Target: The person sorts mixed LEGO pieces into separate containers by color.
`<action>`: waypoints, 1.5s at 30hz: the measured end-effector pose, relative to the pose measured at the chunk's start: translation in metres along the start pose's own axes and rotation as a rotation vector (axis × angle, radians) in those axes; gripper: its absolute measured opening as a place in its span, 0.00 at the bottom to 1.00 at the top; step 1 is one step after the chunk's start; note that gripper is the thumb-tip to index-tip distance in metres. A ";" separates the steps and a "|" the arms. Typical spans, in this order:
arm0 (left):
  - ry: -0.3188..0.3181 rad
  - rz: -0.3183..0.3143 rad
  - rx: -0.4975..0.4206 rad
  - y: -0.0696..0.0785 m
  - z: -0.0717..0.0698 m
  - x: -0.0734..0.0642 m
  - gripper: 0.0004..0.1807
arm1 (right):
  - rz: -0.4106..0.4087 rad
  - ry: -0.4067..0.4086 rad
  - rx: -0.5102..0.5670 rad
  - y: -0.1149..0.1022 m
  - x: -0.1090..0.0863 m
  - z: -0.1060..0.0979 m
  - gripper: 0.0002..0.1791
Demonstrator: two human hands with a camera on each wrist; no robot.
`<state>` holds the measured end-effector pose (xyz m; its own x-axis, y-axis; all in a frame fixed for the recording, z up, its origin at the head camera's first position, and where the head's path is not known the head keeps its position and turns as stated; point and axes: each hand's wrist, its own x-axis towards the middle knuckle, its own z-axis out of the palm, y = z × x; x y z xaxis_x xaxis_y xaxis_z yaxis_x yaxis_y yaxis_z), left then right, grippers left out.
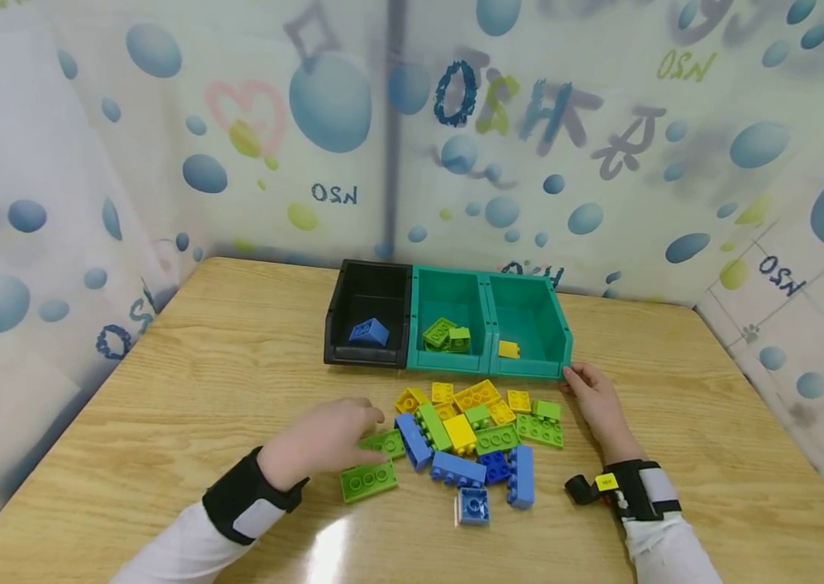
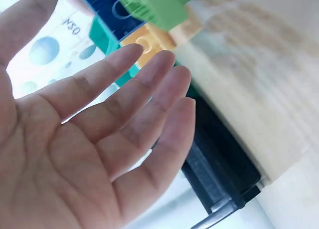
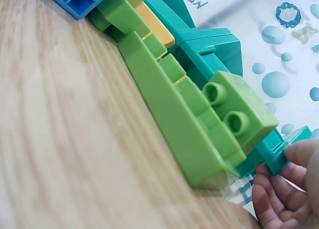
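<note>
My left hand (image 1: 324,444), fingers loosely spread, is over two green bricks (image 1: 369,483) at the left edge of the brick pile (image 1: 460,434). Beyond the pile stand a black bin (image 1: 364,357) holding a blue brick (image 1: 370,332), a middle teal bin (image 1: 452,284) with green bricks, and an end teal bin (image 1: 529,308) with a yellow brick (image 1: 508,349). Right of the pile, my right hand (image 1: 598,410) pinches the end teal bin's corner.

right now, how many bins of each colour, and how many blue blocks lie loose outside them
black bin: 1
teal bins: 2
loose blue blocks: 5
total: 8
</note>
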<state>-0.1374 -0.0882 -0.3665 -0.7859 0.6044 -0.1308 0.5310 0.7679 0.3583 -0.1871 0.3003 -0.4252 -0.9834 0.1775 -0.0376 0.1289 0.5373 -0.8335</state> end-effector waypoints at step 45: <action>0.084 0.006 -0.036 -0.010 0.011 0.003 0.08 | -0.011 0.002 0.029 -0.001 0.001 0.000 0.24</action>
<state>-0.1411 -0.0917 -0.3802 -0.8075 0.5876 -0.0515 0.5247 0.7555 0.3923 -0.1884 0.2997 -0.4246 -0.9844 0.1736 -0.0272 0.1144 0.5153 -0.8493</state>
